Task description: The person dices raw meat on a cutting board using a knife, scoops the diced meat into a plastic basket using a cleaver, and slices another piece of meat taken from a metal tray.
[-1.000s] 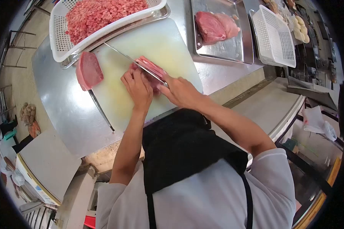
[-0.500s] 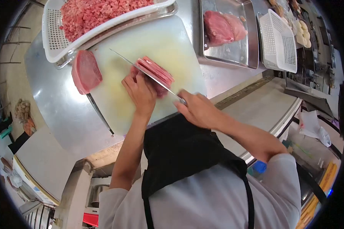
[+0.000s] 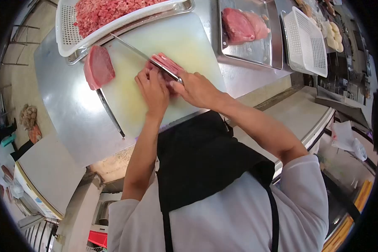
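My right hand (image 3: 199,89) is closed round the handle of a long knife (image 3: 132,48). The blade slants to the upper left across a piece of raw meat (image 3: 167,62), its top cut into thin strips. My left hand (image 3: 154,91) presses on the near side of that meat with curled fingers, close beside the blade. Under both lies a pale, yellowish cutting board (image 3: 193,38). A larger slab of raw meat (image 3: 99,69) rests at the board's left edge. From beneath it sticks out a thin, dark, rod-like tool (image 3: 109,111), whose exact kind I cannot make out.
Behind the board, a white perforated basket (image 3: 67,33) of diced meat (image 3: 109,14) sits on a metal tray. At the back right stand a metal tray (image 3: 252,59) holding large meat pieces (image 3: 244,26) and another white basket (image 3: 308,46). The steel table (image 3: 67,122) ends in front of me.
My right hand has pushed the knife forward and to the upper left, so its handle now sits close to the meat. My left hand stays on the meat. The view has shifted slightly.
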